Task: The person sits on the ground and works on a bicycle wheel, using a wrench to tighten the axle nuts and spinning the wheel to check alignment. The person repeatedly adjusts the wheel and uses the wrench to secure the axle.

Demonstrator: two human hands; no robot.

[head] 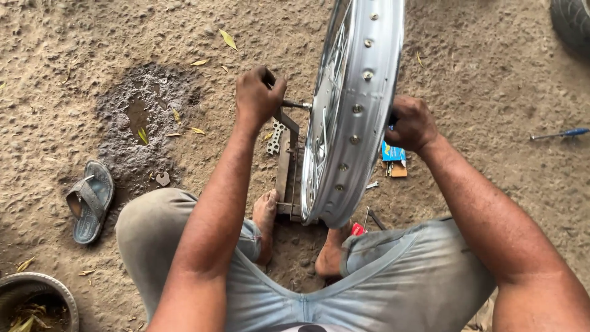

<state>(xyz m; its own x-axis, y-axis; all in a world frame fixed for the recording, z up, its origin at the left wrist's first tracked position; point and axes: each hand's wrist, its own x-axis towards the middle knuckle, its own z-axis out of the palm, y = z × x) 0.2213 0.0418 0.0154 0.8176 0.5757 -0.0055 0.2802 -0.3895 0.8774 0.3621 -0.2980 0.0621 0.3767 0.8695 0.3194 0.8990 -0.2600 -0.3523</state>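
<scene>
- The person squats on the dirt ground [74,74] with a bare chrome wheel rim [356,117] standing upright between the knees. It has spokes and no tyre on it.
- The rim sits in a low metal stand [286,166] that lies on the ground just before the two bare feet. An axle rod [297,104] sticks out from the hub side toward the left.
- The left hand [258,97] is clenched around a dark handle at the end of that axle rod, at the top of the stand's upright post.
- The right hand [410,123] is closed on the outer edge of the rim on its right side. What the fingers press behind the rim, I cannot tell.
- I judge that the step in hand is the checking or truing of the wheel: one hand steadies the axle and the other hand holds the rim.
- In my judgement the next move needs a firm hold on the axle and a slow, controlled turn of the rim, so that the rim does not tip off the stand toward the feet.
- A flat multi-hole spanner [275,138] lies on the ground beside the stand, near the left hand.
- A small blue and orange packet [393,158] lies on the ground under the right hand.
- A worn sandal [90,200] lies well apart, toward the left edge of the ground in view, and a blue-handled screwdriver [560,133] lies far at the right edge.
</scene>
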